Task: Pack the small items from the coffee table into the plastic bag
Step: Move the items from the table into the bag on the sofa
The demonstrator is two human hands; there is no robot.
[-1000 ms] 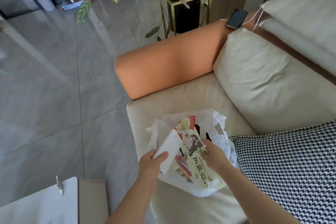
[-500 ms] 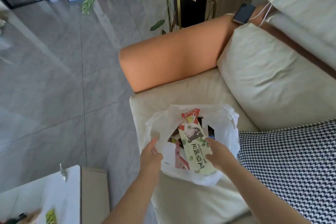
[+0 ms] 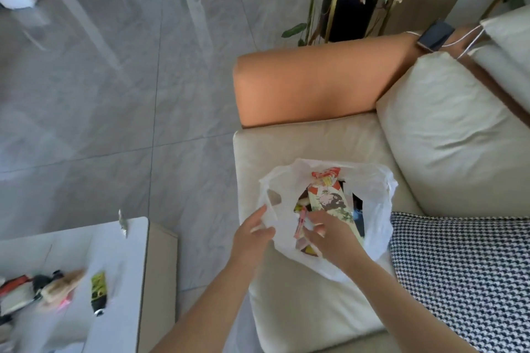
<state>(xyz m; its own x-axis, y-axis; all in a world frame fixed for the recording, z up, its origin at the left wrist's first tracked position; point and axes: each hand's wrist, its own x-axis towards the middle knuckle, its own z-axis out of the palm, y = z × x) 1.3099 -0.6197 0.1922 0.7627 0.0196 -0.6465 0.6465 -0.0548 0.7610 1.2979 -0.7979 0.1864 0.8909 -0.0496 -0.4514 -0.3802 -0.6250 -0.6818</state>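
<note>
**A:** We're looking down at the sofa, and the white plastic bag sits open on the cream seat cushion, just beside the houndstooth cushion.

**B:** Left hand is on the near rim, fingers curled, pinching the thin plastic by the handle hole. That's a firm hold on the bag.

**A:** And the right hand is down at the mouth of the bag, among the contents. Fingers bent, touching a small pink wrapper, though whether it's truly gripped I cannot tell.

**B:** Standing up inside is a tall green illustrated packet with a red top, leaning toward the far side.

**A:** Over on the left, the white bench carries a few small items: a green-and-black packet, a blurred tan thing with dark and red pieces beside it.

**B:** Those are well apart from the bag. On the orange armrest lies a dark phone with a white cable.
</note>
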